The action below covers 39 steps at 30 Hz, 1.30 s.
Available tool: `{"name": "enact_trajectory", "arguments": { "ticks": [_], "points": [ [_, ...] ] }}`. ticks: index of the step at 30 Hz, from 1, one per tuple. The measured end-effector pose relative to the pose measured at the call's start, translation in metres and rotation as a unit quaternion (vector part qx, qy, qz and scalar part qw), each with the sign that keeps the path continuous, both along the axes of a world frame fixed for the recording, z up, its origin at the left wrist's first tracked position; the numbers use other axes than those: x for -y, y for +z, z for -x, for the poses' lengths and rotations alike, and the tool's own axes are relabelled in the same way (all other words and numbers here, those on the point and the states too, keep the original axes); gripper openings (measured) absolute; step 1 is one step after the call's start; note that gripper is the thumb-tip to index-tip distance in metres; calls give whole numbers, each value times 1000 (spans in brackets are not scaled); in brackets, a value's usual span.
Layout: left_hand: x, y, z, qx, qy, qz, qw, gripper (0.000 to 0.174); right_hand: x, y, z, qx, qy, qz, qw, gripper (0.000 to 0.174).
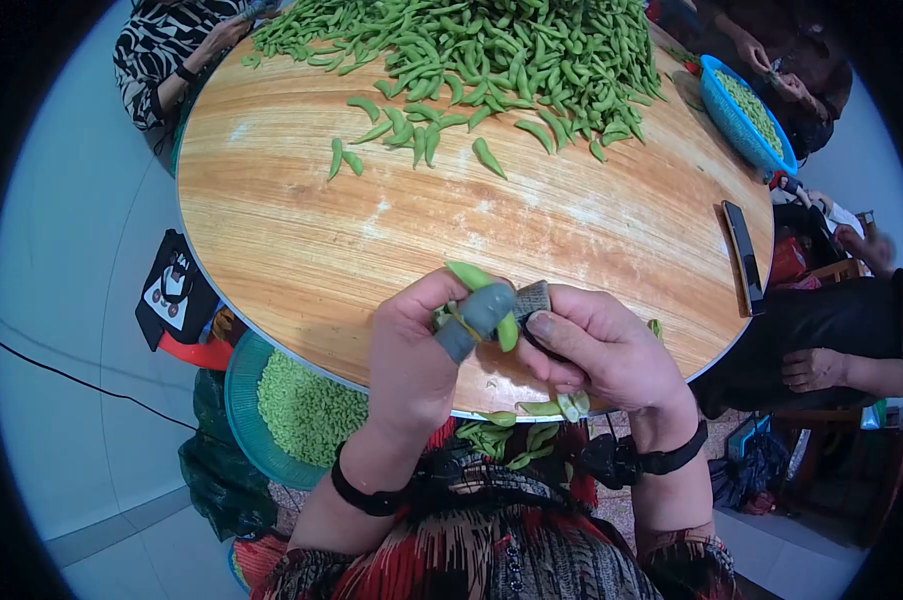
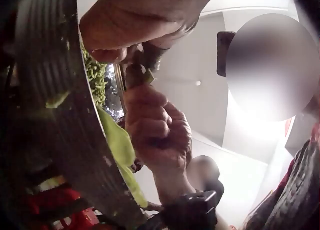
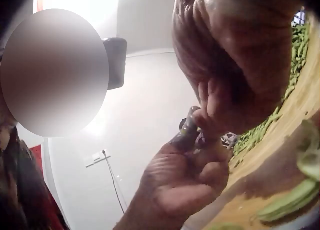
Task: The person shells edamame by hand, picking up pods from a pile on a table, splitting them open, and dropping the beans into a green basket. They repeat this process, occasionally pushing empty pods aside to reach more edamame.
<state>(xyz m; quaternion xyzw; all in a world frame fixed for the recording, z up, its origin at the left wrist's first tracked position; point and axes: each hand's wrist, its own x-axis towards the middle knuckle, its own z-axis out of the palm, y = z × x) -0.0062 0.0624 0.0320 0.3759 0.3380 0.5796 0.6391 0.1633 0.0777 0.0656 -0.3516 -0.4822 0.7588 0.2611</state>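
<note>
My left hand [image 1: 412, 350] pinches a green soybean pod [image 1: 509, 332] above the table's near edge. A grey cover [image 1: 487, 310] sheathes the left thumb, which presses across the pod. From the other side my right hand [image 1: 612, 350] meets it, fingers curled and thumb bent in at the pod's lower end. Something grey and ribbed [image 1: 534, 298] shows at the right fingertips, beside the pod. Both hands come together in the right wrist view too, where the covered left thumb [image 3: 187, 132] shows. Split pods [image 1: 542, 408] lie at the table edge below the hands.
A large heap of pods [image 1: 532, 50] covers the far side of the round wooden table [image 1: 302, 230]. A phone [image 1: 742, 255] lies at the right edge, below a blue basket [image 1: 742, 135] of beans. Another basket [image 1: 237, 400] of shelled beans stands lower left. Other people sit around.
</note>
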Motion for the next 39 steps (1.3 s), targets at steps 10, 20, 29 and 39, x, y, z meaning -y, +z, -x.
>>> {"name": "enact_trajectory", "arguments": {
  "ticks": [10, 20, 29, 39],
  "points": [
    [-8, -4, 6, 170, -114, 54, 977, 10, 6, 3, 2, -113, 0, 176, 978, 22],
    [-15, -16, -25, -92, 91, 38, 991, 32, -12, -16, 18, 342, -170, -391, 837, 13],
    [-10, -11, -24, 3, 86, 87, 992, 38, -13, -23, 18, 190, -138, -92, 968, 20],
    [-1, -3, -20, -401, 43, -133, 905, 49, -31, -16, 3, 80, -171, -160, 969, 19]
  ]
}}
